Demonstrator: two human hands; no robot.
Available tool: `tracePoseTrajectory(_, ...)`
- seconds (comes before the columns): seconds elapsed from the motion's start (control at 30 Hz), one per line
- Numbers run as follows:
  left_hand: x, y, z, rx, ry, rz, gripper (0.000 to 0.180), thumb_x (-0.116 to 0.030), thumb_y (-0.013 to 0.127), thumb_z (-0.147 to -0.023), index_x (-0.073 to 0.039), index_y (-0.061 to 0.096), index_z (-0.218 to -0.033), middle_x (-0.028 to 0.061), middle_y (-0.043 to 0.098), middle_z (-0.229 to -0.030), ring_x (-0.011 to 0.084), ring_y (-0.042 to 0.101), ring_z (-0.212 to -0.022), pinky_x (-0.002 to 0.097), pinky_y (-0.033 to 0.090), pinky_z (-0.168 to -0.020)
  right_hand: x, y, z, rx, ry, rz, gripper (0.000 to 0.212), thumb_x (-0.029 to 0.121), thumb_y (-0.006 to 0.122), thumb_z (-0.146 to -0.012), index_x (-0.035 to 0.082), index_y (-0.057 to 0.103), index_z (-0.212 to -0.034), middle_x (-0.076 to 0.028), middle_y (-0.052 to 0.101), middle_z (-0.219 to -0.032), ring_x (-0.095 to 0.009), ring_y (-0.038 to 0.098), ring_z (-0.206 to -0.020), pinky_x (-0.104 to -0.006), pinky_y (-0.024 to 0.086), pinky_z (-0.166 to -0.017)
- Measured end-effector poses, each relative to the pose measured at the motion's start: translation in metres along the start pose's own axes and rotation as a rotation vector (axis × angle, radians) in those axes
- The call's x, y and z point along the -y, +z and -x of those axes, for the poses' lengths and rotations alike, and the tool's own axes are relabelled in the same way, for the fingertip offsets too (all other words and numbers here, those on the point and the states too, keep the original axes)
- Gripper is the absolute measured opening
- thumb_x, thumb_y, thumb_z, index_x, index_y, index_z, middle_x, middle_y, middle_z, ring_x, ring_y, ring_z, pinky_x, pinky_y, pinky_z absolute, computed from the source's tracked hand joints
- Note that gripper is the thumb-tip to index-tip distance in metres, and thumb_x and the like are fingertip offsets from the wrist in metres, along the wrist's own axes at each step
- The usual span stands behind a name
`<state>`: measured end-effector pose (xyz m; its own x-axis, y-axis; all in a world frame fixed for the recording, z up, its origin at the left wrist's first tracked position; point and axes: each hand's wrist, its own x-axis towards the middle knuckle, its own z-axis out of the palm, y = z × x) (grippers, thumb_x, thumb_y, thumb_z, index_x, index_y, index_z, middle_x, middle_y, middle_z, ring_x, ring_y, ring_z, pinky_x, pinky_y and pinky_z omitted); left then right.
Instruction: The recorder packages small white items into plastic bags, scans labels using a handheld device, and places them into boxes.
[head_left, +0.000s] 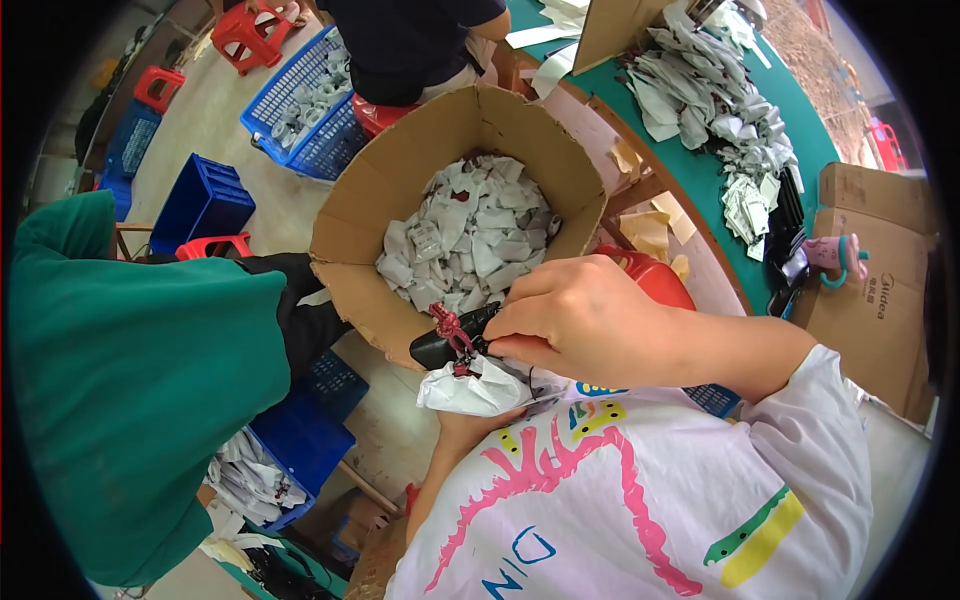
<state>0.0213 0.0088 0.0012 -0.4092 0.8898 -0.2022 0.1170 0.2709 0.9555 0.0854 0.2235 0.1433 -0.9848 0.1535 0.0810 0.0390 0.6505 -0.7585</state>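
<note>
My right hand [560, 315] is closed, its fingertips pinched at the edge of a glossy black item [432, 350] whose kind I cannot make out. A dark red knotted cord [453, 328] lies across that item. Just below is a crumpled white paper packet [478, 388], held from underneath by my left hand [478, 425], most of whose fingers are hidden. Both hands are at the near rim of a large open cardboard box [365, 215]. Inside it lies a heap of small white paper-wrapped packets [470, 230], a few showing dark red bits.
A person in green [150, 370] stands close on my left; another in dark clothing [410, 45] sits beyond the box. Blue baskets [300, 150] and red stools [248, 38] stand around. The green table [800, 110] holds white papers, black items and a pink cup [830, 255].
</note>
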Motion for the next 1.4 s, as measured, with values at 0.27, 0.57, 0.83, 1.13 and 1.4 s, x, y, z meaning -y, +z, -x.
tracePoseTrajectory(0.27,-0.024,0.001,-0.016,-0.107,0.248,-0.263,0.031,-0.032,0.070,-0.060,-0.016,0.063,-0.085,0.0046,0.062,-0.082,0.0236,0.060,-0.073,0.0368,0.046,-0.061,0.000,-0.011,-0.019,0.248,-0.055,0.103,0.015,0.014,0.066,-0.069,0.002,0.063,-0.077,-0.009,0.057,-0.070,-0.026,0.058,-0.068,-0.0355,0.047,-0.058)
tracePoseTrajectory(0.57,-0.059,-0.013,-0.032,-0.068,0.334,-0.297,0.023,-0.031,0.071,-0.065,-0.016,0.063,-0.079,0.0030,0.061,-0.068,0.0194,0.061,-0.065,0.0338,0.047,-0.058,0.012,-0.033,-0.050,0.619,-0.177,0.287,0.021,0.020,0.060,-0.074,-0.001,0.060,-0.074,-0.014,0.059,-0.076,-0.030,0.059,-0.072,-0.0383,0.048,-0.065)
tracePoseTrajectory(0.83,-0.015,-0.002,-0.009,-0.003,0.054,0.092,0.071,-0.016,0.086,-0.047,-0.001,0.049,-0.106,0.0082,0.057,-0.100,0.0172,0.056,-0.093,0.0318,0.046,-0.083,0.014,-0.030,-0.077,0.887,-0.106,0.307,0.039,0.034,0.055,-0.077,-0.003,0.060,-0.070,-0.020,0.058,-0.063,-0.038,0.056,-0.061,-0.0427,0.046,-0.059)
tracePoseTrajectory(1.13,-0.020,-0.001,-0.013,0.025,-0.059,0.506,0.075,-0.005,0.081,-0.053,-0.003,0.040,-0.117,0.0073,0.054,-0.107,0.0172,0.054,-0.097,0.0326,0.044,-0.085,-0.036,-0.022,-0.095,1.048,-0.242,-0.101,0.029,0.022,0.054,-0.074,0.002,0.065,-0.092,-0.016,0.054,-0.101,-0.027,0.046,-0.105,-0.0351,0.034,-0.092)
tracePoseTrajectory(1.4,0.001,-0.004,-0.001,-0.042,-0.013,0.652,0.081,-0.014,0.080,-0.055,-0.004,0.037,-0.124,0.0038,0.053,-0.106,0.0158,0.053,-0.096,0.0319,0.044,-0.083,-0.048,-0.005,-0.075,0.807,-0.383,-0.224,0.026,0.024,0.060,-0.077,0.004,0.067,-0.092,-0.014,0.053,-0.109,-0.027,0.045,-0.106,-0.0356,0.034,-0.092)
